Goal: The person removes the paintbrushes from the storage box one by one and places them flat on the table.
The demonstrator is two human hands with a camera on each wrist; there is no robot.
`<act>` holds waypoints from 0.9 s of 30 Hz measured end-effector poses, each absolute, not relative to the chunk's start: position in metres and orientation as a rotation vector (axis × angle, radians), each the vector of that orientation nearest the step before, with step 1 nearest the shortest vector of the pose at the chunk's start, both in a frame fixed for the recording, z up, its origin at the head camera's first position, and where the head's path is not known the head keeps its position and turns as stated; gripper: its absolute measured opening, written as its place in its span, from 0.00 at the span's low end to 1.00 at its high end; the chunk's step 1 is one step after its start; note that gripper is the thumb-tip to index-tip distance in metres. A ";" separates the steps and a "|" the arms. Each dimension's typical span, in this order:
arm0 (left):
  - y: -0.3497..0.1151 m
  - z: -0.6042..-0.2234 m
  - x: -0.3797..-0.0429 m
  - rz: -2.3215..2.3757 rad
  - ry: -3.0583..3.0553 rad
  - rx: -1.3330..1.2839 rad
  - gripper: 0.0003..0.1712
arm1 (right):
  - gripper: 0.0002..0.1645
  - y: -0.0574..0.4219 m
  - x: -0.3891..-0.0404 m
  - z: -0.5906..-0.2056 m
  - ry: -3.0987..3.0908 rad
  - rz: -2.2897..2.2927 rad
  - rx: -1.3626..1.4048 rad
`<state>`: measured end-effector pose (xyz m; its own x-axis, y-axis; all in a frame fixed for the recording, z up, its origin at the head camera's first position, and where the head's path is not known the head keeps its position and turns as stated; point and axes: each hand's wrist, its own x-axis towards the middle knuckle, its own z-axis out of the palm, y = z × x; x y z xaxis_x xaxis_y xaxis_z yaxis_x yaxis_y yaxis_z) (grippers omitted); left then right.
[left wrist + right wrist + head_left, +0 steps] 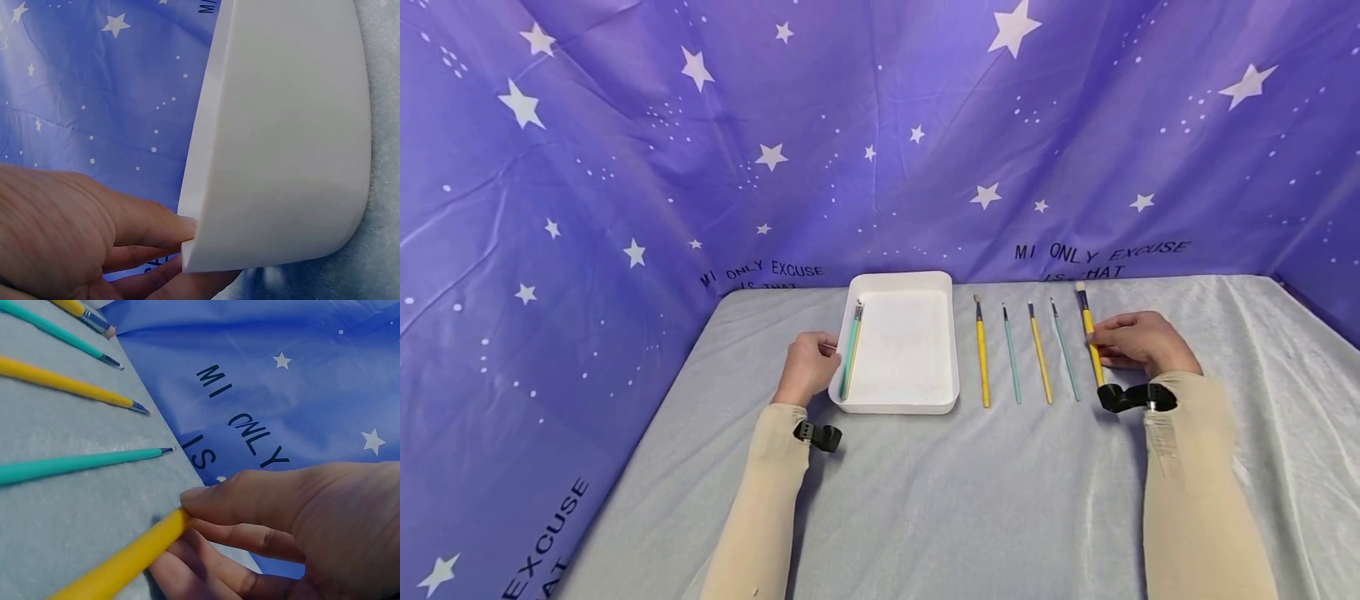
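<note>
My left hand [811,365] pinches the left wall of a white tray [895,408], thumb over the rim and fingers beneath, as the left wrist view shows. Inside the tray, along its left side, lie a green paintbrush [851,350] and a yellow one close together. At the right end of the brush row, my right hand [1138,342] pinches a thick yellow paintbrush [1091,333] by its handle, thumb on top. Its pale bristles point toward the back curtain. In the right wrist view the yellow handle [131,559] runs from the fingertips to the lower left.
Between tray and right hand, several brushes lie in a row: a yellow brush [982,358], a teal brush [1012,358], a thinner yellow brush [1041,354] and another teal brush [1065,354]. Grey cloth [970,500] covers the table. A purple starred curtain [880,150] hangs behind.
</note>
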<state>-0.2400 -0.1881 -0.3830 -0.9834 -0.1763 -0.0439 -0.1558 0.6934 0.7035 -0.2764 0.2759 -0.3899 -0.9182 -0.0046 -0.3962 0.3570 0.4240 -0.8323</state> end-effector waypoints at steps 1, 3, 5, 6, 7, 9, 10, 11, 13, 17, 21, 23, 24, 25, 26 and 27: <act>-0.188 -0.383 -0.240 -1.192 -2.867 0.288 0.15 | 0.29 0.275 -0.277 -0.390 2.355 -1.482 0.307; -0.188 -0.382 -0.240 -1.193 -2.871 0.300 0.16 | 0.29 0.274 -0.277 -0.391 2.372 -1.467 0.310; -0.188 -0.382 -0.240 -1.197 -2.875 0.308 0.16 | 0.28 0.273 -0.278 -0.391 2.395 -1.456 0.306; -0.188 -0.382 -0.240 -1.198 -2.874 0.309 0.16 | 0.28 0.273 -0.278 -0.391 2.410 -1.450 0.306; -0.188 -0.382 -0.241 -1.196 -2.875 0.308 0.16 | 0.27 0.273 -0.279 -0.391 2.421 -1.444 0.308; -0.188 -0.382 -0.241 -1.190 -2.876 0.299 0.16 | 0.28 0.272 -0.279 -0.392 2.452 -1.425 0.316; -0.188 -0.382 -0.241 -1.188 -2.875 0.294 0.16 | 0.28 0.271 -0.279 -0.393 2.469 -1.413 0.326; -0.188 -0.382 -0.241 -1.187 -2.874 0.291 0.16 | 0.28 0.271 -0.279 -0.394 2.484 -1.401 0.336; -0.188 -0.382 -0.240 -1.179 -2.873 0.283 0.16 | 0.27 0.270 -0.278 -0.394 2.508 -1.381 0.356; -0.187 -0.383 -0.240 -1.168 -2.867 0.277 0.15 | 0.26 0.270 -0.277 -0.394 2.558 -1.340 0.378; -0.187 -0.383 -0.240 -1.172 -2.863 0.276 0.14 | 0.27 0.270 -0.275 -0.392 2.571 -1.344 0.384; -0.187 -0.383 -0.241 -1.174 -2.864 0.278 0.15 | 0.27 0.270 -0.275 -0.391 2.570 -1.362 0.401; -0.187 -0.383 -0.241 -1.172 -2.866 0.279 0.15 | 0.27 0.269 -0.275 -0.390 2.566 -1.374 0.406; -0.188 -0.382 -0.241 -1.171 -2.868 0.281 0.15 | 0.27 0.268 -0.275 -0.389 2.562 -1.392 0.406; -0.188 -0.382 -0.241 -1.167 -2.872 0.282 0.15 | 0.27 0.267 -0.275 -0.388 2.556 -1.412 0.411; -0.188 -0.381 -0.242 -1.166 -2.873 0.283 0.15 | 0.27 0.266 -0.276 -0.386 2.551 -1.432 0.412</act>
